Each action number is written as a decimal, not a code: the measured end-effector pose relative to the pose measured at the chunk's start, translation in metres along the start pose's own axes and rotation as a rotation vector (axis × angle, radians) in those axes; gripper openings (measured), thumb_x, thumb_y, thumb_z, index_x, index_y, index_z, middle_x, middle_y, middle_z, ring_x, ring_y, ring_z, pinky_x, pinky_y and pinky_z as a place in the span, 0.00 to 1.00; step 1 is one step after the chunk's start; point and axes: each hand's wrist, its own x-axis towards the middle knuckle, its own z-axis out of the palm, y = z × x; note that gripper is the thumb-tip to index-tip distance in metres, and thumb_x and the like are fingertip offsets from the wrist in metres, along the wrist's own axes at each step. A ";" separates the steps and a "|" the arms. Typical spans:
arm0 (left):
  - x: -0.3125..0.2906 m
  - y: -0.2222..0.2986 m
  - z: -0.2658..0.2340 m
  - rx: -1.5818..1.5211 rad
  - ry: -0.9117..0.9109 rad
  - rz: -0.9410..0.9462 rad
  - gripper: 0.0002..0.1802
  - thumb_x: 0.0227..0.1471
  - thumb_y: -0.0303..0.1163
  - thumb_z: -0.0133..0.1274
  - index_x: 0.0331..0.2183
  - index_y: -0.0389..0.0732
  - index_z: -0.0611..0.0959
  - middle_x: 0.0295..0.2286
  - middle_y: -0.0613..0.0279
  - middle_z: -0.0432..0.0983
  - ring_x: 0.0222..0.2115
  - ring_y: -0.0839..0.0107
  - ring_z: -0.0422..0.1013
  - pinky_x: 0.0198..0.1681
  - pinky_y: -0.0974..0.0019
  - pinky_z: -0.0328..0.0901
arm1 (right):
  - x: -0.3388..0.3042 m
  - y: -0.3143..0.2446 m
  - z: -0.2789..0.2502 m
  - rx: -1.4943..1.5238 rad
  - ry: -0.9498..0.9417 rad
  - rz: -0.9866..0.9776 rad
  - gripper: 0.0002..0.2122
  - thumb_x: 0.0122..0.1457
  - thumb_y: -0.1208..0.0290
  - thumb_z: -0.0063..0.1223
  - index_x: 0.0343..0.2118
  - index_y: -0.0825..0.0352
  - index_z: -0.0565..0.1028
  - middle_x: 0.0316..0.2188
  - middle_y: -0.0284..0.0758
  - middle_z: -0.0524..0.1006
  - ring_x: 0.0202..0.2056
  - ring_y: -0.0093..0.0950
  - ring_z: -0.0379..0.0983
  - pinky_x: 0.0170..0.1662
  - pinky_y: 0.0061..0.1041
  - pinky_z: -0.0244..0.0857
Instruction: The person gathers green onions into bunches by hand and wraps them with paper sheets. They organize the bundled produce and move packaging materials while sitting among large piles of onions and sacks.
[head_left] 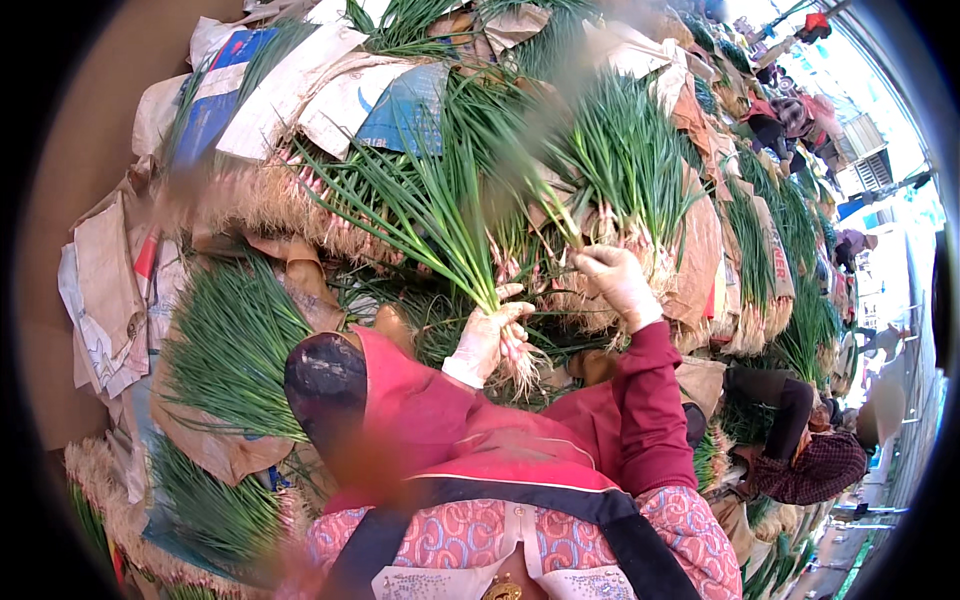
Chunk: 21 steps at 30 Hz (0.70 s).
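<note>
- Scanning the edges, I find the far side packed with bundles of green onions (pixel 635 165), some under sacks (pixel 298 98).
- My working room is the narrow space between that far row and the lap (pixel 470 425); another bundle (pixel 235 345) lies left, beside the left knee (pixel 325 388), and a person (pixel 815 465) bends over at the right.
- Left hand (pixel 482 338): fingers curled round the lower stems of a green onion bunch (pixel 455 235), leaves fanning far and left, roots (pixel 522 372) hanging near.
- Right hand (pixel 612 283): thumb and forefinger nearly together at the end of a stalk (pixel 562 215); I cannot tell how firmly.
- The right hand sits farther out, its maroon sleeve (pixel 650 400) reaching from near right, apart from the left.
</note>
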 end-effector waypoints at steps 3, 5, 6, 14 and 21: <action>0.003 -0.007 -0.007 0.005 0.019 0.075 0.19 0.51 0.27 0.46 0.46 0.37 0.67 0.34 0.56 0.74 0.16 0.78 0.67 0.16 0.75 0.64 | -0.020 -0.007 0.024 -0.312 0.071 -0.040 0.11 0.53 0.62 0.48 0.34 0.63 0.75 0.25 0.38 0.76 0.26 0.31 0.74 0.32 0.28 0.67; 0.006 -0.005 -0.002 0.024 0.012 0.074 0.19 0.51 0.28 0.47 0.46 0.37 0.68 0.36 0.58 0.74 0.15 0.79 0.67 0.15 0.77 0.63 | -0.040 -0.016 0.039 -0.301 0.141 -0.170 0.11 0.52 0.62 0.48 0.33 0.62 0.75 0.24 0.39 0.76 0.26 0.35 0.73 0.32 0.30 0.67; 0.005 -0.007 -0.003 0.044 0.037 0.073 0.19 0.51 0.28 0.47 0.46 0.38 0.68 0.35 0.60 0.74 0.15 0.80 0.67 0.16 0.78 0.64 | -0.047 -0.018 0.048 -0.313 0.078 -0.214 0.10 0.53 0.62 0.48 0.34 0.61 0.75 0.24 0.39 0.75 0.26 0.37 0.73 0.31 0.30 0.66; 0.010 -0.016 -0.003 0.020 0.177 0.012 0.13 0.51 0.28 0.48 0.40 0.39 0.72 0.26 0.63 0.73 0.14 0.79 0.65 0.12 0.75 0.62 | -0.049 -0.004 0.052 -0.504 -0.059 -0.254 0.15 0.55 0.59 0.44 0.38 0.65 0.73 0.24 0.45 0.74 0.28 0.40 0.71 0.31 0.32 0.65; 0.005 -0.018 -0.008 -0.040 0.124 -0.014 0.05 0.50 0.31 0.50 0.31 0.42 0.73 0.19 0.65 0.69 0.13 0.76 0.65 0.10 0.71 0.60 | -0.023 -0.003 0.090 0.752 -0.406 0.316 0.18 0.59 0.58 0.41 0.42 0.69 0.71 0.24 0.29 0.74 0.18 0.16 0.65 0.22 0.12 0.58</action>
